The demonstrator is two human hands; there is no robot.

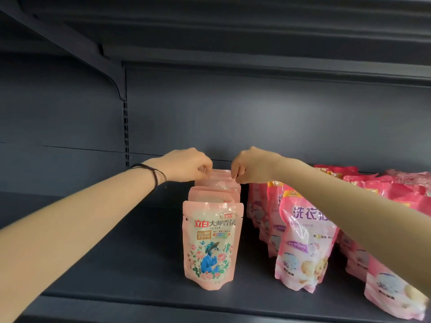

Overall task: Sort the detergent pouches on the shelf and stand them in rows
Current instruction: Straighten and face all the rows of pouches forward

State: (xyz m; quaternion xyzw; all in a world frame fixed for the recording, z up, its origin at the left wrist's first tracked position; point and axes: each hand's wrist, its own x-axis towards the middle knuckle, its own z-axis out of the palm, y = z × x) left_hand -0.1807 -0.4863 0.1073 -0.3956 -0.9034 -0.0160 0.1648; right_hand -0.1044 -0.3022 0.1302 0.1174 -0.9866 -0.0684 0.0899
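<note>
Detergent pouches [211,243] of glossy pale pink film, flat-based and round-shouldered, printed with roses and a blue-clad figure; standing upright in single file, front to back, near the middle of the shelf [112,259]. Shelving of matt dark grey sheet metal, smooth, with a raised front lip. At the far end of the file, rearmost pouch [220,180], close to the back panel [256,117], top seam crinkled. To the right, just beside the file, deeper pink pouches [303,241], larger, soft and creased, leaning in loose rows, partly hidden behind the right forearm. Overhead at left, slanted bracket [109,73] under the upper shelf. At the back, left hand [186,165] and right hand [251,167], both knuckles-up, fingers curled, pinching the left and right top corners of the rearmost pouch. Dark band [155,174] around the left wrist.
</note>
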